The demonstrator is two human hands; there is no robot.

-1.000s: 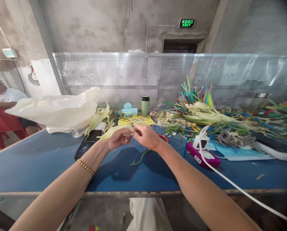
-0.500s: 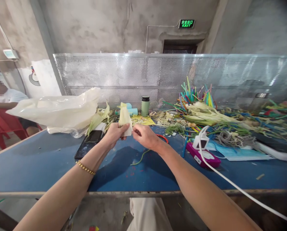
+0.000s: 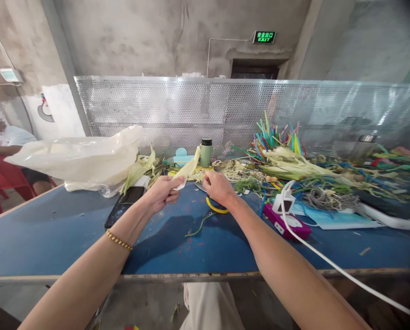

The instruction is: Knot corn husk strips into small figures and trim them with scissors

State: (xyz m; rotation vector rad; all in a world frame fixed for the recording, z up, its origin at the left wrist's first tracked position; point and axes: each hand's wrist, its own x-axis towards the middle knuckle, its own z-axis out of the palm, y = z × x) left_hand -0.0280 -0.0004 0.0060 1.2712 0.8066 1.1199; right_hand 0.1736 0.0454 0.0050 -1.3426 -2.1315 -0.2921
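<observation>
My left hand is closed on a pale yellow corn husk leaf, which it holds up over the blue table with the tip slanting up to the right. My right hand is down on the table just right of it, fingers curled over a pair of scissors. A yellow handle loop shows below the hand and a blade tip pokes out to its left. A thin green strip lies on the table in front of both hands.
A black phone and a big pale plastic bag lie left. A green flask stands by the perforated metal screen. Husks and coloured strips, a purple power strip and a white cable lie right. A person sits far left.
My right hand let go of the husk and dropped right onto the scissors. The left hand kept the husk, whose tip swung from upright to slanting right. The view shifted slightly.
</observation>
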